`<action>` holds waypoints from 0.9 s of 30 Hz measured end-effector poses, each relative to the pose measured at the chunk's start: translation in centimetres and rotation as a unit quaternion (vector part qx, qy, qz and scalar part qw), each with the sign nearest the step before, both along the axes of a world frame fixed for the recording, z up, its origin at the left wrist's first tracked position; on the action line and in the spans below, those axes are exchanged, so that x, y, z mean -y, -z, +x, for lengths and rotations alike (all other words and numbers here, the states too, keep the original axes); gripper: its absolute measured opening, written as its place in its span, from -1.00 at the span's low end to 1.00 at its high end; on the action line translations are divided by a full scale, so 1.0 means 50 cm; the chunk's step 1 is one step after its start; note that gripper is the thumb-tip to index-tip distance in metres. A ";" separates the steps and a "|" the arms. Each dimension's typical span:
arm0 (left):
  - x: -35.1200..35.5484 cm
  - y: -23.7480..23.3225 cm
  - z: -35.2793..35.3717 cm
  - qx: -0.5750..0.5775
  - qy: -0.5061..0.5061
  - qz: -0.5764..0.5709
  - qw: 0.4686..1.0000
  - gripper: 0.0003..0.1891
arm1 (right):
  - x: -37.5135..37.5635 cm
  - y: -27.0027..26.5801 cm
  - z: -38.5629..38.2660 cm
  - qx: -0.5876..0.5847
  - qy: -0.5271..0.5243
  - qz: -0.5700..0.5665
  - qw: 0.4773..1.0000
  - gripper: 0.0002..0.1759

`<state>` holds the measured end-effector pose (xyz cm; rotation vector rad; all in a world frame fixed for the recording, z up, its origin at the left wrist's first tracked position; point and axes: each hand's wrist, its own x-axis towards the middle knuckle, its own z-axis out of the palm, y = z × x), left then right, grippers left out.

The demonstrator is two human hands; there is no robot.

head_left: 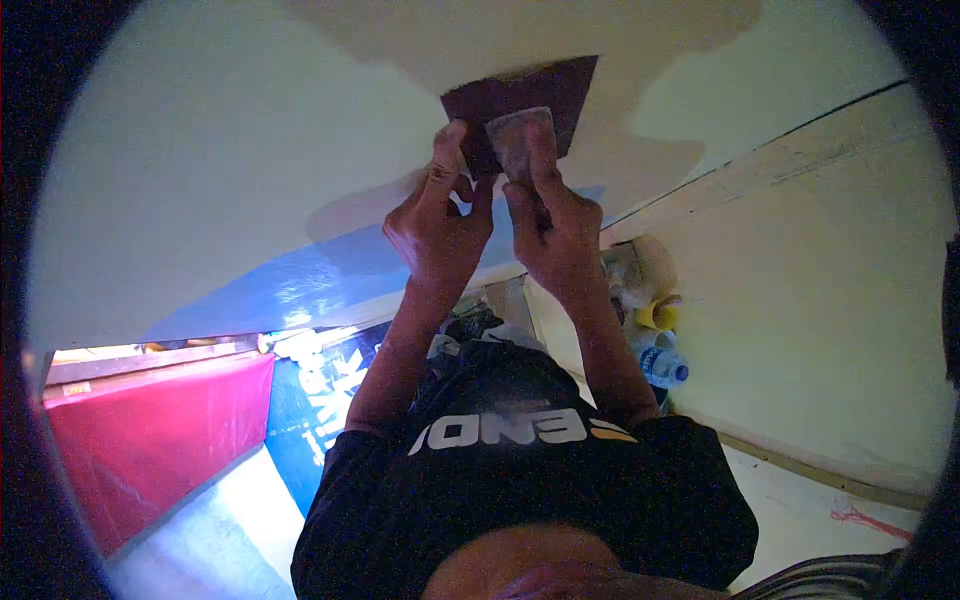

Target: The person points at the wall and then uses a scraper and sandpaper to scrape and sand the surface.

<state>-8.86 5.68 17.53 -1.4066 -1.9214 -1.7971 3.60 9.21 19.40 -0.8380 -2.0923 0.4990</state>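
Note:
A dark reddish-brown sheet, like sandpaper (560,95), is held up in front of a pale surface (230,150). My left hand (440,225) is closed on its lower left edge, the thumb and fingers pressed together there. My right hand (560,225) grips a small greyish, worn-looking block (508,140), with one finger stretched along its face. The block overlaps the lower part of the sheet in this view. Both forearms reach up from the black shirt (520,390), and the hands are close together. Shadows of the hands and sheet fall on the pale surface.
At the right, a clear plastic bottle (662,367) and a yellow cup (657,314) are beside a cream panel (800,310). A blue band (310,275) crosses the pale surface. Red sheeting (165,430) hangs at lower left, near a blue banner (310,400) with white lettering.

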 end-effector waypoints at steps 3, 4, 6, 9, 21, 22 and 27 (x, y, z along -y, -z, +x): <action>0.010 -0.001 -0.001 -0.002 0.006 -0.001 1.000 -0.27 | 0.012 0.023 0.003 -0.023 0.016 0.010 1.000 -0.36; 0.006 0.000 0.002 -0.003 0.006 0.003 1.000 -0.26 | 0.008 0.030 0.006 -0.033 0.024 0.012 0.999 -0.36; 0.005 -0.004 0.000 -0.009 -0.002 0.000 1.000 -0.25 | 0.000 0.020 -0.002 -0.033 0.020 0.033 0.999 -0.35; 0.010 -0.007 0.002 -0.001 0.001 0.002 1.000 -0.25 | -0.016 -0.002 -0.004 -0.024 0.003 0.054 0.998 -0.34; 0.012 -0.010 -0.001 -0.022 0.001 0.006 1.000 -0.24 | -0.010 0.014 -0.003 -0.044 0.012 0.050 0.998 -0.36; 0.009 -0.005 0.001 -0.027 0.000 0.002 1.000 -0.25 | -0.013 0.028 0.001 -0.048 0.020 0.038 0.998 -0.36; 0.011 -0.005 0.015 -0.010 -0.001 -0.011 1.000 -0.25 | -0.028 -0.007 0.007 -0.031 -0.014 0.102 0.994 -0.36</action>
